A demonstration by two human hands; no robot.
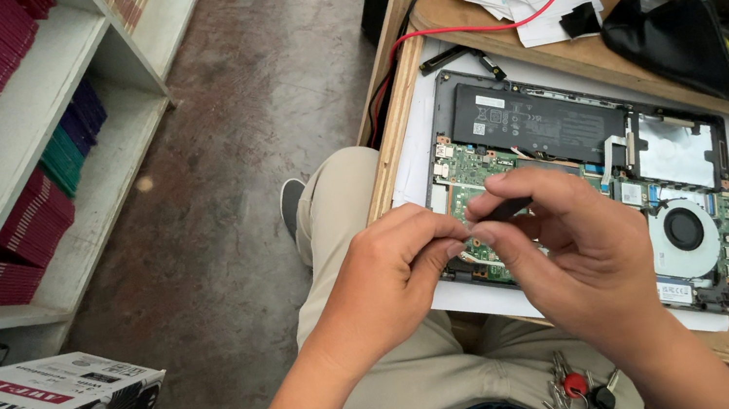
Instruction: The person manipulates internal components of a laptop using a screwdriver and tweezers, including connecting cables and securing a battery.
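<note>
Black small part [508, 207] | both hands pinch it | over opened laptop [569, 126]

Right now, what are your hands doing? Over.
Left hand and right hand pinching a small dark part together. Opened laptop underneath. Nothing between.

Small black flat strip [508, 208], level, pinched between both hands' fingertips, above opened laptop [579, 188] at desk [394, 145] front edge.

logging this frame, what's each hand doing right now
Left hand: closed, fingertips pinching the small flat black strip above the opened laptop.
Right hand: closed, pinching the same strip from the other side.
</note>
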